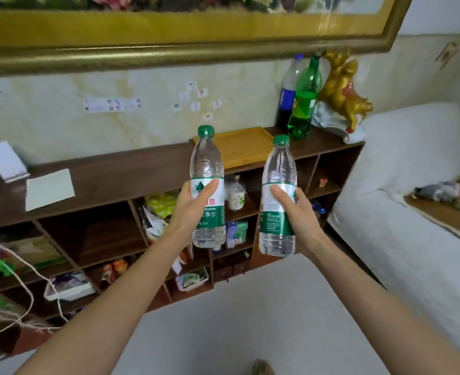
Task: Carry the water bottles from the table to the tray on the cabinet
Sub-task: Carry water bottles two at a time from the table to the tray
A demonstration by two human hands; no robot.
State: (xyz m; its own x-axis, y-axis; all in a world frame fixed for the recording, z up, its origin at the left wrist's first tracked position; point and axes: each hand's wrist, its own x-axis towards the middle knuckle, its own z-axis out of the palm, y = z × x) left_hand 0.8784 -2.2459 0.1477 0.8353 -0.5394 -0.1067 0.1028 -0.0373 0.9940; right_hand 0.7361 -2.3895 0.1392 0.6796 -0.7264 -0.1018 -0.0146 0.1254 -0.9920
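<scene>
Two clear water bottles with green caps and green-and-white labels are held upright in the air in front of the cabinet, one in each of the hands. The left water bottle [207, 185] is gripped around its label by the left hand [193, 205], thumb across the front and fingers wrapped behind; the right water bottle [278, 196] is held the same way by the right hand [293, 209], slightly lower. The two bottles are apart, not touching. Behind and between them, a yellow wooden tray [243, 143] lies flat on the dark brown cabinet [115, 180] top, against the wall. To the tray's right stand a blue-labelled soda bottle [288, 98] and a green soda bottle [304, 104], just beside a golden animal figurine [342, 90]. On the cabinet's left end lie a pale sheet of paper [49, 189] and a white notepad [7, 161]. The open compartments below hold packets, boxes and a small glass bottle [235, 194]. A gold-framed picture [185, 33] hangs above, and a white-covered bed [412, 226] stands at the right.
</scene>
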